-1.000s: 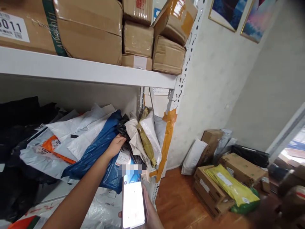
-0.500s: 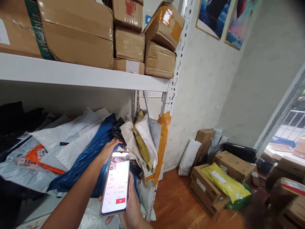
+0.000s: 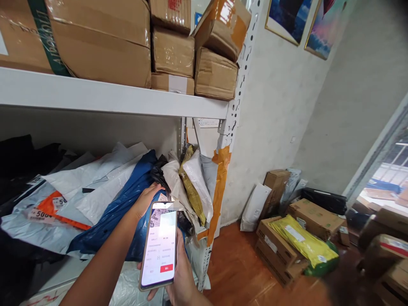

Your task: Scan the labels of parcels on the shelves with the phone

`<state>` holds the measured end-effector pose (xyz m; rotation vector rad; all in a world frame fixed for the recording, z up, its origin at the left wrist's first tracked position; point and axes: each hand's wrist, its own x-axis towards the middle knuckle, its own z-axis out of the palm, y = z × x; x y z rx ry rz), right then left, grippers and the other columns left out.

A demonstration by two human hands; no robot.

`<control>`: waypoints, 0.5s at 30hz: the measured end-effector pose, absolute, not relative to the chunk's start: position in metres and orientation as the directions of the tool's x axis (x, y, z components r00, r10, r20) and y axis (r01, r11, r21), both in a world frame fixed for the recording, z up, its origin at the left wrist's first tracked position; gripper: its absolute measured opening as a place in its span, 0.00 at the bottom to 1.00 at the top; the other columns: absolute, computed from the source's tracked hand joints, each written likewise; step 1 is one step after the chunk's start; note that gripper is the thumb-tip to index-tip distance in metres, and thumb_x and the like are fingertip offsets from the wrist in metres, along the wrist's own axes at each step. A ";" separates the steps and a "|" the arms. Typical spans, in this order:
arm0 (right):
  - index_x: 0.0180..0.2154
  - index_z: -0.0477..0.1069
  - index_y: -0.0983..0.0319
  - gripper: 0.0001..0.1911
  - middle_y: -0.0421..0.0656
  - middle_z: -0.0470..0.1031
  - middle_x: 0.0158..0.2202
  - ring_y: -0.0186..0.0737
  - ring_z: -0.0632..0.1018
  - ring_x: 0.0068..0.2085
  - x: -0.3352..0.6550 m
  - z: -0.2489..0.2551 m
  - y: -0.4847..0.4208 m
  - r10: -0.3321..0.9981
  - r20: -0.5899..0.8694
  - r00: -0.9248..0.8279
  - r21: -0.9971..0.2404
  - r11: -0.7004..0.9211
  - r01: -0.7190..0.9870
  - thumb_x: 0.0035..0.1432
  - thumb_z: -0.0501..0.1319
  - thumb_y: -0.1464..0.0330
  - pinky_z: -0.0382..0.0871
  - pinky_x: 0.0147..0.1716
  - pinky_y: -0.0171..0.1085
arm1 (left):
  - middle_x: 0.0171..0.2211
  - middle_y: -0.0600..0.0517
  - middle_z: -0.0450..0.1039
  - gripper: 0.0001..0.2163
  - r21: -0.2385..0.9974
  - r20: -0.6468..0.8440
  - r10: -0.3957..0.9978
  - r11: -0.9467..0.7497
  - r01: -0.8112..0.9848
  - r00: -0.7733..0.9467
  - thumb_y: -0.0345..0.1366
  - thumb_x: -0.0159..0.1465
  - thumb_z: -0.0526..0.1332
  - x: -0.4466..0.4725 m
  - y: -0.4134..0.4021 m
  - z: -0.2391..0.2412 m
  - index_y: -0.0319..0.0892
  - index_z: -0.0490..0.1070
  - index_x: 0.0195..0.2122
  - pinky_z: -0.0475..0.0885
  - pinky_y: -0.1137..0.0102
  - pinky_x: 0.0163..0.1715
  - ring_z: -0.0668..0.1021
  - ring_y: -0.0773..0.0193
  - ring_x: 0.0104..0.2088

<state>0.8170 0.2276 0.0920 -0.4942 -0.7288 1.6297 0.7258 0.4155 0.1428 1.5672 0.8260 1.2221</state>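
Spanning the upper frame, a white shelf (image 3: 111, 97) carries cardboard boxes (image 3: 95, 38). At seven o'clock below lies the blue parcel bag (image 3: 121, 208); the left hand (image 3: 147, 199) rests on it, fingers curled. At six o'clock the right hand (image 3: 181, 280) grips a lit phone (image 3: 159, 244).

Cardboard boxes (image 3: 172, 51) on upper shelf (image 3: 111, 97); yellow parcel (image 3: 304, 244) on floor boxes; pictures (image 3: 290, 17) on wall.

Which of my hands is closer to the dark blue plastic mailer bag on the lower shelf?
Left. The left hand rests on the dark blue plastic mailer bag at its upper right end. The right hand is lower, in front of the shelf, holding the smartphone.
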 end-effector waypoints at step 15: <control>0.62 0.39 0.56 0.51 0.50 0.80 0.45 0.56 0.83 0.41 0.830 0.081 0.221 0.940 0.239 -0.244 -0.622 -0.044 -0.782 0.45 0.68 0.64 0.78 0.20 0.34 | 0.47 0.43 0.75 0.30 0.957 0.285 0.923 -0.291 -0.015 0.257 0.66 0.46 0.63 0.725 0.413 0.146 0.40 0.79 0.28 0.59 0.57 0.61 0.72 0.44 0.54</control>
